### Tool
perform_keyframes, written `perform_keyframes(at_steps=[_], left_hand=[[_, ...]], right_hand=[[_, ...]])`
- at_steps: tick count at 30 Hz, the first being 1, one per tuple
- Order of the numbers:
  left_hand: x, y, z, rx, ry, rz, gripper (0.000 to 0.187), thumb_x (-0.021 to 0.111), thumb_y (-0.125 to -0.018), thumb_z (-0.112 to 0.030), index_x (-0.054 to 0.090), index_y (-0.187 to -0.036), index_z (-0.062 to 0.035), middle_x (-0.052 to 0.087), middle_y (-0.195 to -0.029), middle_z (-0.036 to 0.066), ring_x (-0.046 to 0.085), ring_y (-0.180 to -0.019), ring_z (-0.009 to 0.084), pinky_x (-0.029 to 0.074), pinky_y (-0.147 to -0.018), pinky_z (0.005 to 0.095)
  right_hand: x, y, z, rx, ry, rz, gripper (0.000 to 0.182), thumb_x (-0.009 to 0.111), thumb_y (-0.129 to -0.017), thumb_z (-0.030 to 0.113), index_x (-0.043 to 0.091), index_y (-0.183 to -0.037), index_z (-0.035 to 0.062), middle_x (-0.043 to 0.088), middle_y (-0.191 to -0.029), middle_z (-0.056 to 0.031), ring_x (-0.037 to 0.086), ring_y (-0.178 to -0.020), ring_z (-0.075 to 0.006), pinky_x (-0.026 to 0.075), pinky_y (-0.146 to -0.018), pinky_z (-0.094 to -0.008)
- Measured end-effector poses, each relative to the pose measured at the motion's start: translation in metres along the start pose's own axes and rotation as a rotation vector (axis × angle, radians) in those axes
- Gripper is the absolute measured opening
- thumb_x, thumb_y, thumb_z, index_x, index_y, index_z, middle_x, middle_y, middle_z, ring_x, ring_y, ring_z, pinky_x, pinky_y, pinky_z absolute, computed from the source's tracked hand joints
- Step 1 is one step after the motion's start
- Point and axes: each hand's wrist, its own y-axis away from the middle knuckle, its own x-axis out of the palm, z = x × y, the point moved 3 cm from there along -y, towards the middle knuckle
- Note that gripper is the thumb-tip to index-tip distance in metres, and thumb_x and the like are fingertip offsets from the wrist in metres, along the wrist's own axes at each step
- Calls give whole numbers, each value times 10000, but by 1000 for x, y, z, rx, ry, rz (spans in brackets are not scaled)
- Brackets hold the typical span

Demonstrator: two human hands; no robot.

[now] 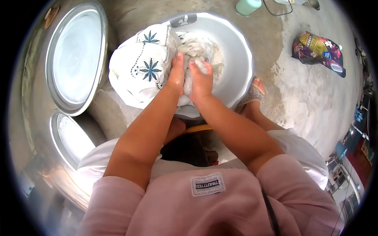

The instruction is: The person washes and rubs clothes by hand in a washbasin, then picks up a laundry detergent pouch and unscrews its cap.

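Note:
A large light grey basin stands on the floor in front of me. White cloth with dark blue embroidered flowers hangs over its left rim, and part of it lies wet and sudsy inside. My left hand is closed on the wet cloth, thumb upward. Facing it, my right hand has its fingers wrapped round a bunched, soapy piece of the same cloth. The two hands are close together near the basin's front side, with cloth between them. Some fingertips are hidden in the folds.
Two metal tubs with water stand at the left, a large one and another nearer me. A dark detergent pouch lies on the wet floor at the right. A green container is beyond the basin. My sandalled foot is beside the basin.

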Motion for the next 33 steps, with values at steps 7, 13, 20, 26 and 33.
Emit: perform_keyframes(at_steps=[7,13,20,26,33], left_hand=[[5,0,4,106,-547,-209,512,423,-933,-415,450,-1268,-29,510,-1256,180,516,-1109,334,408,-939,410],[14,20,-4,205,-348,-132,488,564,-867,-274,454,-1256,-1,552,-1171,205,531,-1077,278,420,-900,352],[10,28,-12,425,-735,17,309,589,-830,-53,591,-1139,-50,609,-909,24,531,-738,101,438,-697,230],[32,29,-20,504,-509,245,281,514,-846,-10,613,-1103,-69,600,-926,25,537,-765,83,446,-698,226],[19,27,-48,516,-358,-1,348,466,-865,-25,518,-1208,-51,587,-1080,81,605,-918,146,483,-750,248]], right_hand=[[-7,-58,28,-620,973,100,375,518,-880,319,579,-1077,6,636,-1017,-201,615,-933,-324,455,-837,-402],[-50,-100,49,-411,1456,67,379,471,-900,295,516,-1196,63,606,-1114,-180,546,-1084,-340,403,-938,-435],[-43,-94,45,-704,880,209,719,574,-844,448,312,-1384,53,401,-1341,-236,381,-1262,-352,316,-1031,-419],[-28,-84,74,-156,808,396,661,634,-847,371,387,-1355,29,477,-1293,-203,471,-1187,-280,367,-982,-367],[-61,-100,105,-161,306,188,422,578,-883,326,542,-1168,16,580,-1159,-122,569,-989,-223,432,-872,-343]])
